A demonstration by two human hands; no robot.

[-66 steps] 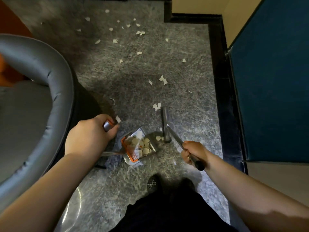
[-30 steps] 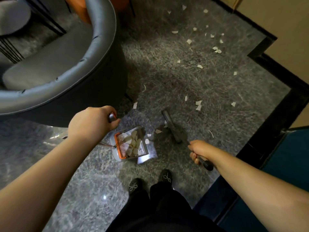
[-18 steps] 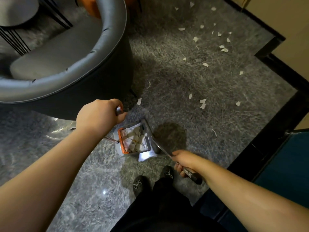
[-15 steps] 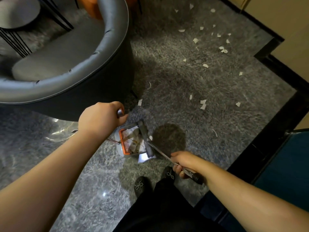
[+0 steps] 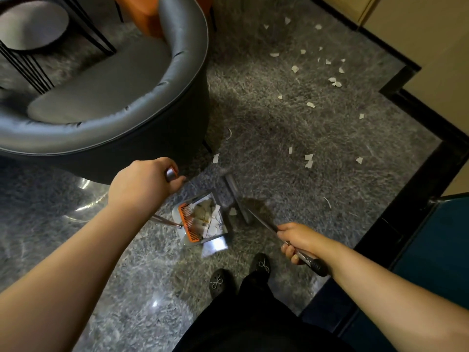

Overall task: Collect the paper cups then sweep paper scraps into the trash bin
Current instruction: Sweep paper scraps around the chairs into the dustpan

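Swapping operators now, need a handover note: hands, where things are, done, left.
Left hand grips the dustpan handle; right hand grips the broom handle.
Dustpan sits on the floor by the feet, broom head just right of its mouth.
Done: a pile of scraps in the pan.
Left: one scrap at the pan's mouth, scattered scraps further out and near the wall. No cups or trash bin in view.

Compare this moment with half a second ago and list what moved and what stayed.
The broom head swung back out of the dustpan onto the floor just beyond its mouth. One scrap lies between them. The left hand keeps gripping the dustpan handle, the right hand the broom handle; the dustpan stayed put.
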